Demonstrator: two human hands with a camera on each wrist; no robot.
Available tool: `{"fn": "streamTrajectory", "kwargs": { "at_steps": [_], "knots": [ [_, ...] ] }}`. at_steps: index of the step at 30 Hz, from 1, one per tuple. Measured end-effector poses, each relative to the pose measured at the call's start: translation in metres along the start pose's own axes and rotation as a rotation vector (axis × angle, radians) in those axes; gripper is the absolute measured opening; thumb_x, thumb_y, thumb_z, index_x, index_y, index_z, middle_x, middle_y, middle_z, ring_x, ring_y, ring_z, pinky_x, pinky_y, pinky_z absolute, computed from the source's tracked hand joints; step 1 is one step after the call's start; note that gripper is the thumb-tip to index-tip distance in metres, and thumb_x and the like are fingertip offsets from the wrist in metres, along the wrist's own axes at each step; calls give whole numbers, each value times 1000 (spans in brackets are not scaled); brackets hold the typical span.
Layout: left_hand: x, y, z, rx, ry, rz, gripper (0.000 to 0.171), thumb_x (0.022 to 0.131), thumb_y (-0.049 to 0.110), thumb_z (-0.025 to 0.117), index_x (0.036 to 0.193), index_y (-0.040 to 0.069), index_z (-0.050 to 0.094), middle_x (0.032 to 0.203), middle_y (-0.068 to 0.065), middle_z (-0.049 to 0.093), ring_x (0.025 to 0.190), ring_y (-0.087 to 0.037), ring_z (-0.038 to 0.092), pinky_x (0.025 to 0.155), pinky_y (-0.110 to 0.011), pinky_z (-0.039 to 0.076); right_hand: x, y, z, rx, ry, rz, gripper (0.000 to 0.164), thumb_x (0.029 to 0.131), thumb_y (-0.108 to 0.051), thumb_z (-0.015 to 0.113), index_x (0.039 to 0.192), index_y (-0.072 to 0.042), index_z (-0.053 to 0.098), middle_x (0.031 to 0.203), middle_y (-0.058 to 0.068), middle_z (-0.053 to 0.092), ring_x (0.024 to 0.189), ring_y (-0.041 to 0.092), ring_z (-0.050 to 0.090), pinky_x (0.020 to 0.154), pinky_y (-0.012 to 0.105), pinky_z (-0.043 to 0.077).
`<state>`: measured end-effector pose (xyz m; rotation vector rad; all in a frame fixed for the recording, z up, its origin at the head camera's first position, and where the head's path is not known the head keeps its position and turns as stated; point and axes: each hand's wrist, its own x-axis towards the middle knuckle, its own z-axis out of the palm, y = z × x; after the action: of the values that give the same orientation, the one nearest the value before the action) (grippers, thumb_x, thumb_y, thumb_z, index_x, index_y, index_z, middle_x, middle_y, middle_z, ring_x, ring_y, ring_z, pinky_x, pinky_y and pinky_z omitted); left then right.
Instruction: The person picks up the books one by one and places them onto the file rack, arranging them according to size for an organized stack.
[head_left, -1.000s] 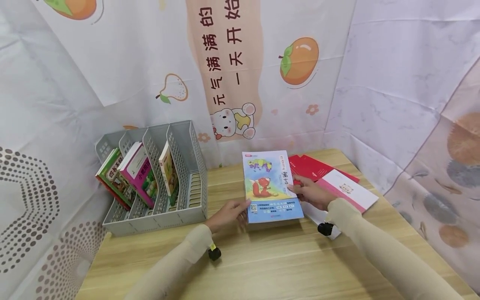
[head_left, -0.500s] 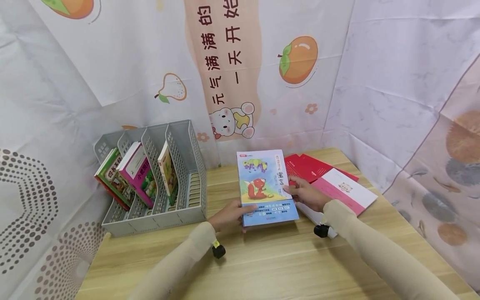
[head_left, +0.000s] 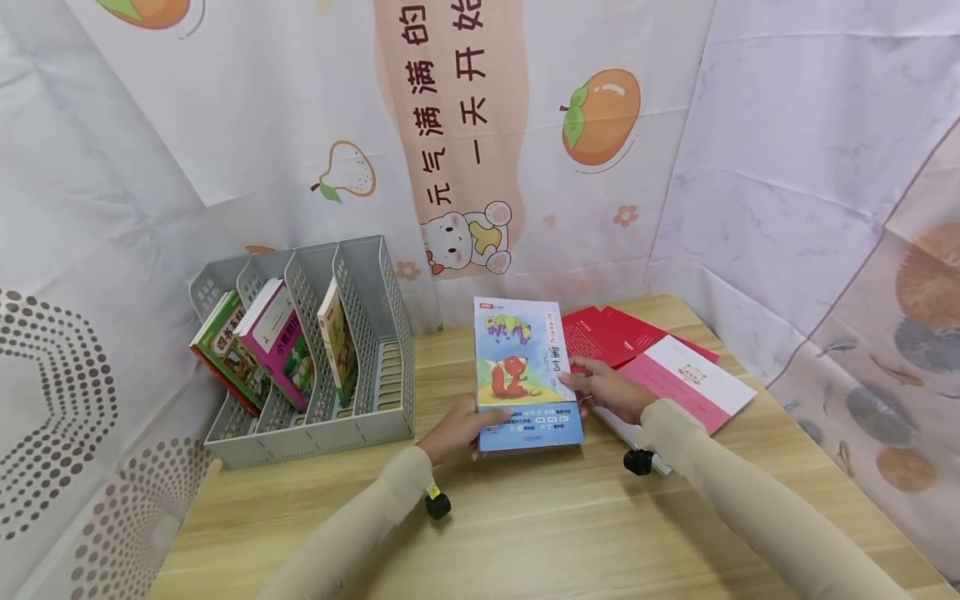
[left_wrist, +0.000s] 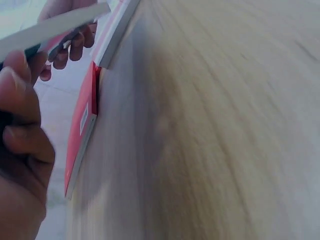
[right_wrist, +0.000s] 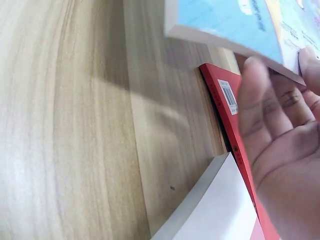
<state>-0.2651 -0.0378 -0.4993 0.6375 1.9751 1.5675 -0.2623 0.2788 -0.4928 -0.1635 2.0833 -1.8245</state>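
A paperback book (head_left: 521, 354) with a red fox and a blue lower band on its cover is held above the table in the head view. My left hand (head_left: 453, 429) grips its lower left edge, thumb over the cover and fingers beneath. At the right edge, my right hand (head_left: 609, 388) pinches the book with its thumb on top; the right wrist view shows its fingers (right_wrist: 265, 110) underneath. In the left wrist view, the book's pale edge (left_wrist: 55, 30) crosses above my left fingers. Red books (head_left: 637, 333) and a pink-and-white book (head_left: 693, 375) lie behind and beside my right hand.
A grey divided file rack (head_left: 315, 443) stands on the left of the wooden table (head_left: 510, 533). Its left three slots hold a green-and-red book (head_left: 236, 350), a purple book (head_left: 288, 354) and a thin yellow-green book (head_left: 341, 350). Printed curtains (head_left: 600, 225) hang behind the table.
The fox book has shifted slightly left with both hands. My left hand has moved its thumb onto the cover and taken hold of the lower left edge.
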Motion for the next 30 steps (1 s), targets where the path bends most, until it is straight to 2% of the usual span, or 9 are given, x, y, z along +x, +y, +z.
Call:
{"fn": "streamTrajectory", "kwargs": {
  "at_steps": [4, 7, 12, 15, 19, 22, 27, 30],
  "knots": [
    [-4, 3, 0, 89, 60, 39, 45, 98, 50, 67, 131, 19, 68, 105, 0, 78, 76, -20, 73, 56, -30, 55, 2, -1, 4, -27, -4, 26, 44, 104, -38, 60, 138, -10, 56, 121, 14, 70, 101, 31, 67, 80, 41, 58],
    [-6, 6, -2, 190, 94, 67, 44, 99, 52, 65, 125, 18, 71, 99, 3, 78, 73, -19, 72, 54, -30, 53, 3, 0, 6, -26, -24, 38, 44, 105, -39, 58, 136, -7, 57, 122, 16, 68, 105, 34, 67, 83, 45, 58],
    [-12, 13, -9, 333, 151, 129, 44, 102, 48, 61, 118, 9, 73, 85, 2, 75, 62, -14, 64, 46, -27, 44, 4, 1, 11, -19, -65, 74, 46, 107, -39, 56, 135, -3, 55, 123, 21, 67, 108, 40, 67, 85, 49, 58],
    [-15, 16, -14, 403, 192, 165, 44, 104, 45, 60, 121, 6, 73, 88, -1, 77, 62, -11, 63, 47, -26, 44, 4, 0, 14, -19, -67, 84, 47, 108, -37, 54, 136, 1, 53, 123, 25, 66, 106, 41, 67, 85, 50, 58],
    [-18, 18, -20, 482, 237, 228, 45, 105, 42, 60, 121, 2, 73, 101, -8, 78, 70, -8, 69, 56, -26, 54, 4, -3, 18, 12, -60, 94, 47, 110, -34, 51, 139, 3, 50, 124, 28, 64, 104, 41, 66, 85, 49, 57],
    [-19, 18, -23, 532, 276, 264, 45, 105, 41, 60, 120, 1, 74, 103, -10, 78, 71, -7, 69, 59, -26, 57, 6, -4, 22, 61, -51, 98, 48, 111, -32, 48, 143, 4, 48, 126, 30, 62, 105, 41, 66, 85, 48, 57],
    [-23, 18, -27, 627, 371, 301, 42, 103, 38, 63, 111, -1, 77, 91, -9, 78, 57, -3, 59, 46, -24, 48, 11, -3, 33, 77, -34, 105, 47, 110, -32, 52, 141, 4, 51, 124, 27, 64, 103, 38, 67, 82, 46, 58],
    [-25, 18, -29, 668, 420, 354, 38, 102, 33, 66, 106, -2, 78, 84, -10, 78, 52, -2, 55, 41, -22, 40, 14, -2, 38, 72, -40, 98, 49, 109, -33, 54, 140, 4, 50, 124, 26, 64, 103, 37, 68, 80, 44, 58]
  ]
}}
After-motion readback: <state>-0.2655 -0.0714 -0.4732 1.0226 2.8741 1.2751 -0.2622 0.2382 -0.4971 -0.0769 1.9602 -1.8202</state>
